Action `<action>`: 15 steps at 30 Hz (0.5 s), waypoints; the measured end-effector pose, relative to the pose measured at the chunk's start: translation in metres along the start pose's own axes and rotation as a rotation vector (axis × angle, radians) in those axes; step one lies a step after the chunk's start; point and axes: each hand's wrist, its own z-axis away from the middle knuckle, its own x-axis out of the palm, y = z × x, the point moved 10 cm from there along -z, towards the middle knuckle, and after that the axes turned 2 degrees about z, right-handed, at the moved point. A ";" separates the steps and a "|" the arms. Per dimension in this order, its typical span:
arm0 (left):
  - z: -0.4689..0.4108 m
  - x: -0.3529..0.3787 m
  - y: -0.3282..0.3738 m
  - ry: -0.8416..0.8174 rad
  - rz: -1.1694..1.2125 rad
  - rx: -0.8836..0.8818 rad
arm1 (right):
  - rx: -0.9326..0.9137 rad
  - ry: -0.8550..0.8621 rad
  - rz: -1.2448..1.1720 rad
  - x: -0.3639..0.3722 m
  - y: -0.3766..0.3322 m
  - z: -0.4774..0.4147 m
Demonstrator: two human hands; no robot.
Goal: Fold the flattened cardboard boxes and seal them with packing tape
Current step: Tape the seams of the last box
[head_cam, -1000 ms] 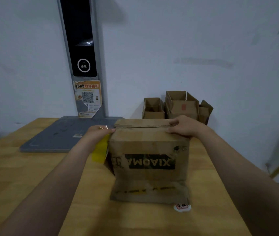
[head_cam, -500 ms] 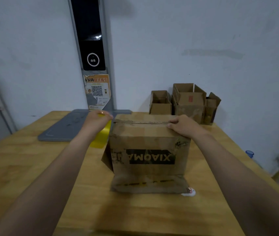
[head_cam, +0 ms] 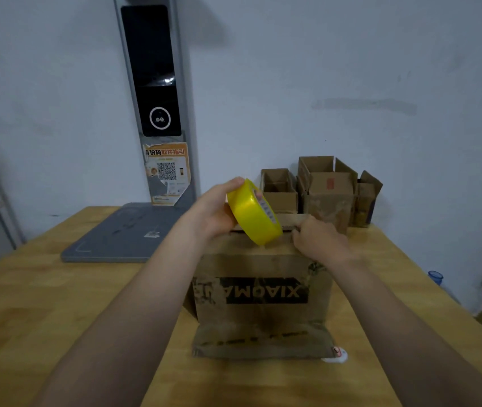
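Holds a yellow tape roll (head_cam: 254, 215) clamped in the left grip (head_cam: 213, 212), tilted just above the top of the cardboard box (head_cam: 260, 295); rests the right grip (head_cam: 319, 240) on that top, right of the roll, fingers curled, pinching anything or not: cannot tell; has the box upright at frame centre on the wooden tabletop (head_cam: 57, 318), print upside down; smaller open boxes (head_cam: 326, 186) behind, against the wall.

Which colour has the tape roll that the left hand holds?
Bright yellow; the tape roll shows clearly in the head view, held above the box by the left hand.
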 end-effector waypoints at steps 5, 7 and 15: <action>-0.030 -0.041 0.002 0.159 -0.266 0.133 | -0.306 0.123 0.042 -0.007 -0.031 0.004; -0.032 -0.057 0.005 0.234 -0.358 0.171 | -0.499 0.057 -0.080 -0.003 -0.057 0.008; -0.041 -0.085 -0.003 0.304 -0.150 0.208 | -0.675 0.222 0.037 -0.025 -0.103 0.004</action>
